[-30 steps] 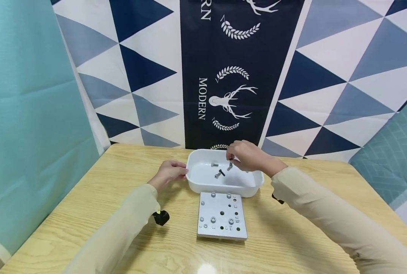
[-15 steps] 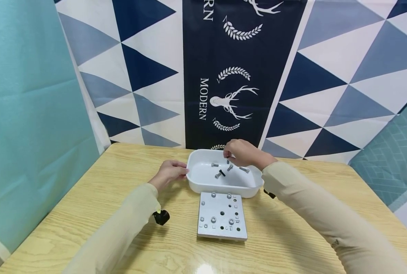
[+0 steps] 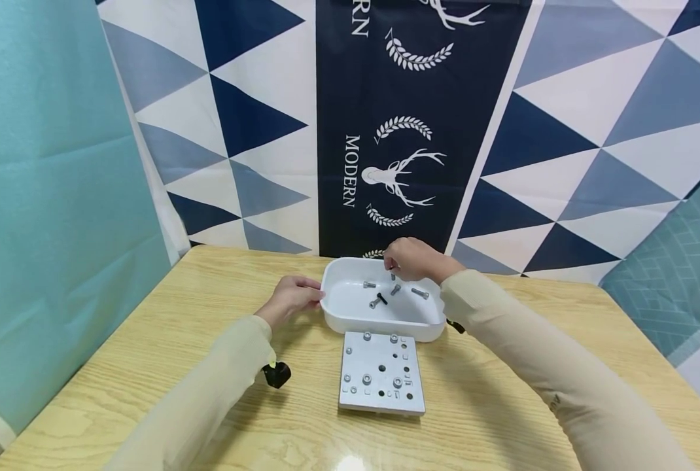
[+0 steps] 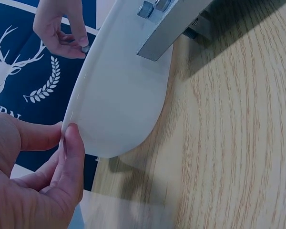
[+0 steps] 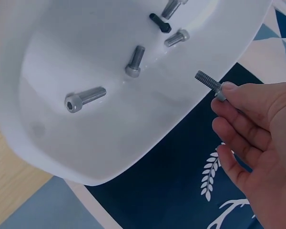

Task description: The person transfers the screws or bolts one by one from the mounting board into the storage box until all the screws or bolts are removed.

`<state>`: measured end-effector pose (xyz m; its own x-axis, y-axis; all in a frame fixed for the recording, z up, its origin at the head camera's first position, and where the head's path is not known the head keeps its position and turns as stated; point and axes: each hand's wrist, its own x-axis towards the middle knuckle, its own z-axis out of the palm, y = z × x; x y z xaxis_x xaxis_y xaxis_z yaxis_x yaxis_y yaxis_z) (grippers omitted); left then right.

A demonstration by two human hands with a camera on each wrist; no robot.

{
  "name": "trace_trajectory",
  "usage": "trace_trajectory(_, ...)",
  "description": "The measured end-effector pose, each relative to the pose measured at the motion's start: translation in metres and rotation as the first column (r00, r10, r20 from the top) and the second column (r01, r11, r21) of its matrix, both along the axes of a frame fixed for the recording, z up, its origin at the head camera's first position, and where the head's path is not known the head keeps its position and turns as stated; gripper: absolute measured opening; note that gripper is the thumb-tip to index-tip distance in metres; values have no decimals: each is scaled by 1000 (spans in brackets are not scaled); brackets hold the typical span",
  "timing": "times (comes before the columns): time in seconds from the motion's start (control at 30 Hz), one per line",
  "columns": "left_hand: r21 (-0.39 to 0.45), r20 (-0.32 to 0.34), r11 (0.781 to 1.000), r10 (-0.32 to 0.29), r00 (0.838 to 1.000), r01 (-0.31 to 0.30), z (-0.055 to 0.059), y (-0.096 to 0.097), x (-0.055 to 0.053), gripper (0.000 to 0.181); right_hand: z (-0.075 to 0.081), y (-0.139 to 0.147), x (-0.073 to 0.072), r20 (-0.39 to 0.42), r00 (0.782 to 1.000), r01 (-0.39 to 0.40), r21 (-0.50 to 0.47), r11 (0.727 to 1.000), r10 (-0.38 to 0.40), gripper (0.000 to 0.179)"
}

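My left hand (image 3: 291, 297) pinches the left rim of a white plastic tray (image 3: 385, 324) between thumb and fingers. Over the tray's far side, my right hand (image 3: 411, 258) holds a silver socket head screw (image 5: 208, 81) by its head, threaded end pointing out. Inside the tray lie several loose screws, among them a long silver screw (image 5: 85, 99), a shorter silver screw (image 5: 135, 62) and a black screw (image 5: 160, 23). Just in front of the tray is a silver metal plate (image 3: 379, 356) with holes and several screws seated in it.
The wooden table (image 3: 256, 425) carries the tray and plate. A patterned cloth (image 3: 256, 131) hangs right behind the table's far edge, and a teal curtain (image 3: 55, 196) stands at the left. The metal plate sits close to the tray's near wall.
My right hand has moved slightly left and back with the screw, uncovering the long screw at the tray's right. My left hand keeps its place on the rim.
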<state>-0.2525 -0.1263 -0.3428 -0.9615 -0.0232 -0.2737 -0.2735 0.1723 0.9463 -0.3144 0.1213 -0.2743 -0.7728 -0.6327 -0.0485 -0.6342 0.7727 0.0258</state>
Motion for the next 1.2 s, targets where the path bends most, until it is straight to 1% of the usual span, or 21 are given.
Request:
trace_trajectory(0.2,4,0,1000,-3,1000,3,-1,1,1,27,-4,-1,-5,57,997,59,39,998,-61,19)
trace_trajectory(0.4,19,-1,1000,-9,1000,9,-3,3,2,27,-8,1,-4,136,980,135,68,989,-143,26)
trace_trajectory(0.53,21,2,1000,-6,1000,6,-2,3,1,27,-6,4,1,141,981,127,66,990,-135,29)
trace_trajectory(0.6,23,0,1000,-7,1000,7,-1,3,1,27,-5,6,5,135,985,102,49,994,-108,29)
trace_trajectory(0.7,25,-4,1000,-5,1000,5,0,2,1,28,-4,10,13,123,991,57,-5,998,-56,27)
trace_trajectory(0.83,25,-4,1000,-5,1000,5,1,1,0,29,-6,15,27,68,996,-44,-66,997,49,22)
trace_trajectory(0.93,19,2,1000,-5,1000,5,1,1,-1,29,-8,16,40,25,992,-118,-96,988,121,20)
trace_trajectory(1.1,2,6,1000,-9,1000,9,0,1,-1,28,-8,13,62,-40,983,-183,-112,977,179,20)
trace_trajectory(1.2,-3,5,1000,-9,1000,9,-1,0,-1,28,-7,9,76,-76,974,-223,-112,968,215,21)
